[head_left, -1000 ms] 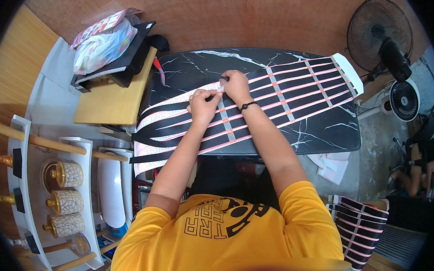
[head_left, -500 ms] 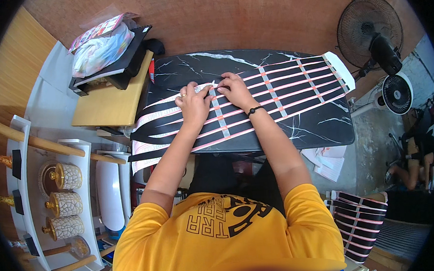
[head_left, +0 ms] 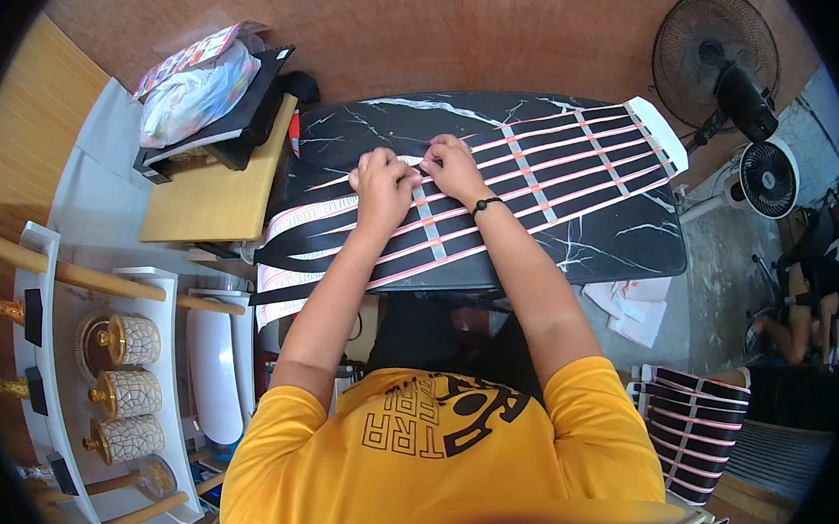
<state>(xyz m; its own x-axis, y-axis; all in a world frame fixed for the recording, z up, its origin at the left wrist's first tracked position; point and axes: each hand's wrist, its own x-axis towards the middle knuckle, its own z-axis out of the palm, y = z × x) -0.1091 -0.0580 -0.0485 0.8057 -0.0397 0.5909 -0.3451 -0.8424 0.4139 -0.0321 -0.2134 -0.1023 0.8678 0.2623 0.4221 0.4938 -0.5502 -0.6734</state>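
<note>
A long panel of white, pink-edged strips (head_left: 568, 175) lies slantwise across the dark table, crossed by several grey bands (head_left: 527, 174) with orange marks at the crossings. At its upper edge, by the leftmost grey band (head_left: 428, 225), my left hand (head_left: 383, 184) is closed with its fingertips pinching the top pink-edged strip. Close beside it, my right hand (head_left: 451, 169) is also closed, its thumb and fingers at that same strip. The fingers hide the exact spot they grip. Left of my hands, the loose strip ends (head_left: 288, 227) fan out beside black bands.
The black marbled table (head_left: 620, 250) carries the panel, whose white end piece (head_left: 660, 135) reaches the right side. A yellow wooden board (head_left: 200, 203) holds a black stand and plastic bag at left. Two fans (head_left: 714, 52) stand right. A similar striped panel (head_left: 694, 428) hangs lower right.
My left hand has curled in more, its fingers now folded at the top strip. My right hand has shifted slightly left, and its fingers have drawn closer together.
</note>
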